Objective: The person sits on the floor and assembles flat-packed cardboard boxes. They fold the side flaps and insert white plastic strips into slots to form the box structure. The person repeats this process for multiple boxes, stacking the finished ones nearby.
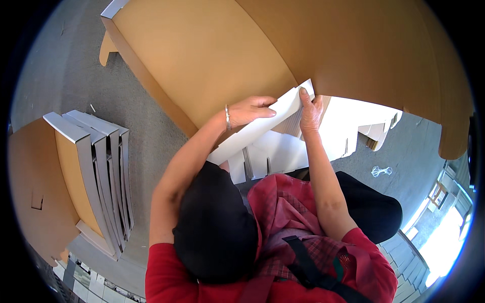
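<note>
A large brown cardboard panel (pixel 202 55) lies in front of me, with a white folded edge strip (pixel 273 120) along its near side. My left hand (pixel 252 110) pinches this strip at its middle, thumb and fingers resting over the fold; a bracelet is on that wrist. At the strip's right end, my right hand (pixel 310 113) grips the corner, thumb on the white face and the other fingers partly hidden. Another brown cardboard flap (pixel 364 45) stretches out to the upper right. Under the strip, close to my knees, sits white cardboard (pixel 285 151) with slots and stacked edges.
Several white-edged cardboard trays (pixel 101 151) stand nested on the left, beside a brown sheet (pixel 43 187). A small bundle of white cord (pixel 381 171) lies on the grey floor (pixel 404 156) at right. More stacked sheets (pixel 404 262) are at the lower right.
</note>
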### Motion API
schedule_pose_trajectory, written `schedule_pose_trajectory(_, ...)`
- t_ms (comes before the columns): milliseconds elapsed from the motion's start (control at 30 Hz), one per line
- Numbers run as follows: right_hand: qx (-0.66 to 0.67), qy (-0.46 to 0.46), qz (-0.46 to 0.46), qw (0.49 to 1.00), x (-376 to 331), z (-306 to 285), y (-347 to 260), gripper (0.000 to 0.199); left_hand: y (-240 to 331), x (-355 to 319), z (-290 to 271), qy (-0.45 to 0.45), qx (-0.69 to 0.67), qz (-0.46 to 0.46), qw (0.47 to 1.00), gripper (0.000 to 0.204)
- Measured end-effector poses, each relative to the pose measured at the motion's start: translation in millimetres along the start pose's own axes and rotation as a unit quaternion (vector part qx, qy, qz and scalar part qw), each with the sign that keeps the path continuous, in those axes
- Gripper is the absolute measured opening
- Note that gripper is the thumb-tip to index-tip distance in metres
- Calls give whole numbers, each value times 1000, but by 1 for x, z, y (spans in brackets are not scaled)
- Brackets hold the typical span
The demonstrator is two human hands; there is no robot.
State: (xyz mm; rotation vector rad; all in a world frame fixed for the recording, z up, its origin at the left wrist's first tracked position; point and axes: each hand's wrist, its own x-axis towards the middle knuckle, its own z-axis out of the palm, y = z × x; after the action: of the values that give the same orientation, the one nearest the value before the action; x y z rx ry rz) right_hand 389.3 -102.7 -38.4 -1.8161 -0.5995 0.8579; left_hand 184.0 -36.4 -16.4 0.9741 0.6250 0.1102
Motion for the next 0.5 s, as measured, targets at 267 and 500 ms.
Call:
schedule_pose_trajectory(267,27,44,38,998,-14,11,6,50,-20,-4,-14,16,-53,-47,997,33)
schedule_pose_trajectory(500,34,66,4,997,-13,16,6,50,0,-61,-4,140,350,-22,926,37)
